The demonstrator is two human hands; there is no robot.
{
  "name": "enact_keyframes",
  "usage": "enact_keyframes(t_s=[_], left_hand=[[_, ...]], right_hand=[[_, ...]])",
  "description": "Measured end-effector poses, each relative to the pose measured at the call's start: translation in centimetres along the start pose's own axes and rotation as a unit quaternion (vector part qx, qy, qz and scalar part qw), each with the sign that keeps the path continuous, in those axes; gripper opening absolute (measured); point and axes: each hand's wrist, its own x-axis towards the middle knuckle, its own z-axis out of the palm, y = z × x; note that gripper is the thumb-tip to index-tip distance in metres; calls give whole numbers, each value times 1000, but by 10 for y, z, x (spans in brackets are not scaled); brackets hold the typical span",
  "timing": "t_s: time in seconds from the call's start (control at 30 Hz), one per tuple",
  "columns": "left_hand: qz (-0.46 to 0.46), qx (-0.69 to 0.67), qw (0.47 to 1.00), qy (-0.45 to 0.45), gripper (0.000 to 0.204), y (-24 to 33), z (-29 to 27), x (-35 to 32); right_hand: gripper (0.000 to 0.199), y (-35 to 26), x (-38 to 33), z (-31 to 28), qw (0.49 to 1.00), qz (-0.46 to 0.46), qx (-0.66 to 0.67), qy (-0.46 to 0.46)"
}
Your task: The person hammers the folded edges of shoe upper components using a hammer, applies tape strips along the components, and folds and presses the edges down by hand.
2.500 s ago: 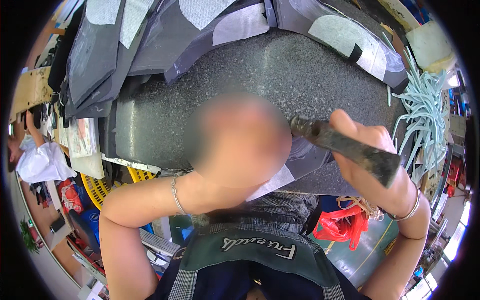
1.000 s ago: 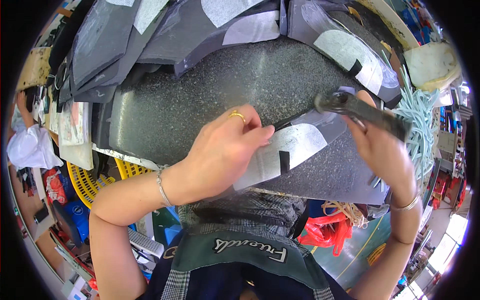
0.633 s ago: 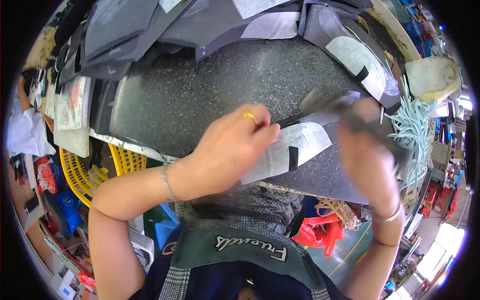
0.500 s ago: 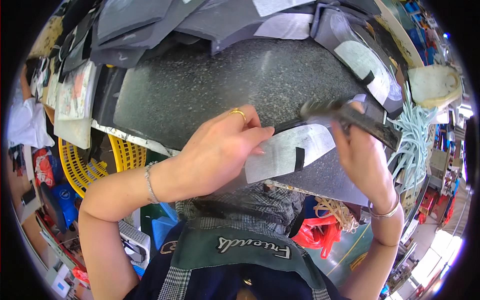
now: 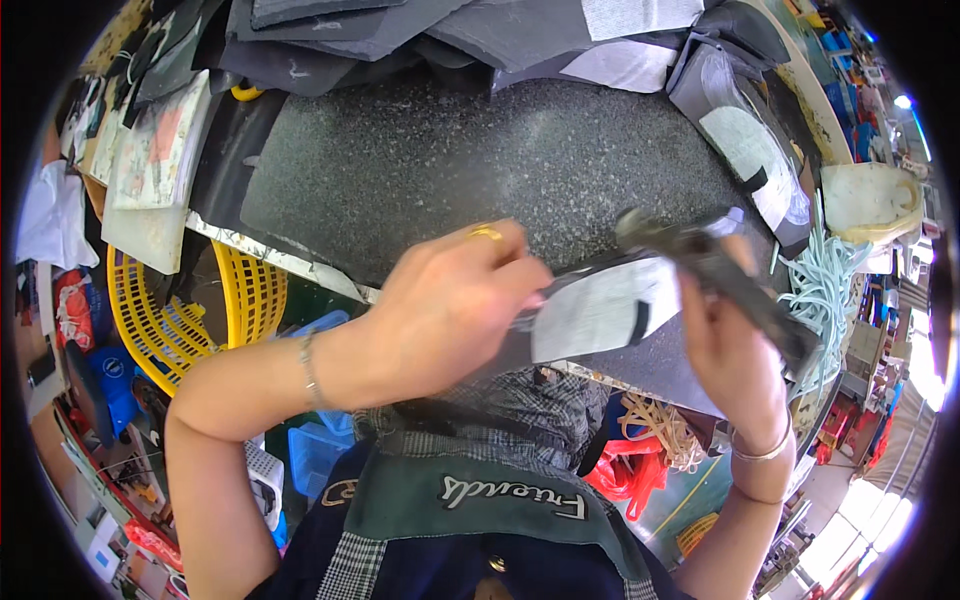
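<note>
**Grey, bendy-looking sheet panel with a rounded white fabric patch (image 5: 592,310), near edge, right of centre**

It's lying along the near edge of a black speckled worktop (image 5: 430,170), with a small black tab (image 5: 641,322) across the patch. I'd guess it's light, soft enough to flex and a bit slick on the grey parts. I'd grab it by the bare grey rim, since the fabric could scuff or lift.

Left hand (image 5: 450,300) has thumb and forefinger pinched on the panel's far side, other fingers curled in. Right hand (image 5: 735,345) is wrapped round a dark, worn hammer (image 5: 750,295), its head just by the panel's far side; can't tell if it's touching anything. Probably the heaviest thing in play.

Further out: a similar white-patched grey panel (image 5: 742,152) at the far right corner, pale blue cords (image 5: 825,285) by the right edge, a dark grey sheet pile (image 5: 400,40) along the far edge, and a yellow plastic basket (image 5: 255,300) below the near left corner.
</note>
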Motion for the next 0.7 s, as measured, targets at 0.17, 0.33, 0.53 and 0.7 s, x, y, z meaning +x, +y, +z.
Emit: enact_keyframes(t_s=[0.17,0.33,0.53,0.7], left_hand=[[101,4,993,67,18,-7,28,31],[95,21,995,13,27,-10,20,22],[95,54,994,-16,29,-4,11,21],[29,-44,998,21,24,-7,11,16]], right_hand=[[23,11,-22,15,998,29,-48,22],[19,11,4,-5,978,74,184,60],[24,13,-14,-14,992,-108,-54,-21],[22,18,-25,-7,992,25,102,-65]])
